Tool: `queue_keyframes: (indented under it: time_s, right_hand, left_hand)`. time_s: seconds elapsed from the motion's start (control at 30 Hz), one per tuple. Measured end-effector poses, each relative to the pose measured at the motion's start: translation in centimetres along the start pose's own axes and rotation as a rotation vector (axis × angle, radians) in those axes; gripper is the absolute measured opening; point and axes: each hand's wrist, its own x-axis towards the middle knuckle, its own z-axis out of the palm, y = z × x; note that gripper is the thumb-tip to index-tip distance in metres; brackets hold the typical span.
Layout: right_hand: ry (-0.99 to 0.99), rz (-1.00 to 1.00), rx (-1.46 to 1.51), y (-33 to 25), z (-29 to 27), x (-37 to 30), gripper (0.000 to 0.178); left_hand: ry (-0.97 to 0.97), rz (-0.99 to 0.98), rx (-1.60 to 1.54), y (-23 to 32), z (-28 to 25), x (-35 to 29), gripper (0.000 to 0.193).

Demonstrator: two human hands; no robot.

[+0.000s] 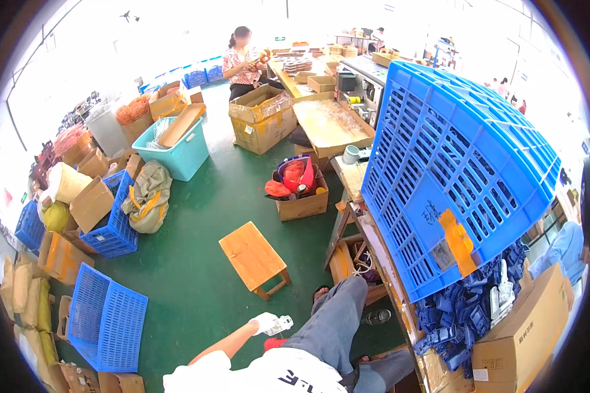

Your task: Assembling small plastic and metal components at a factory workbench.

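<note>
I see a gloved left hand, fingers pinching some pale part, near side of the wooden stool; huge blue crate tilted to the right.

Workshop, small-factory type. Smooth green floor; long wooden worktable heaped with small dark-blue parts; latticed blue plastic crates and brown cardboard cartons massed along the left; co-worker seated beside further wooden bench, orange piece in hand.

Illumination is bright; the upper background clips to white. Fisheye distortion bends outer edges; dark vignetting surrounds.
</note>
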Motion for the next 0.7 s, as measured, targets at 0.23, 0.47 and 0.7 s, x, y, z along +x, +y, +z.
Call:
queue_keyframes:
  time_s: [0.23,0.47,0.7]
  right_hand:
    - [0.409,-0.046,0.08,-5.5,-4.3,-3.3,0.008]
    - [0.289,-0.522,0.922,-24.1,-1.9,-8.4,0.017]
    - [0.192,-0.96,0.776,-37.5,12.1,-12.4,0.009]
  left_hand:
    - [-0.146,0.202,-0.244,4.6,1.4,-1.7,0.026]
    - [-0.607,0.603,-0.333,17.8,9.1,-7.8,0.055]
    - [-0.286,0.767,-0.107,19.5,16.3,-10.0,0.038]
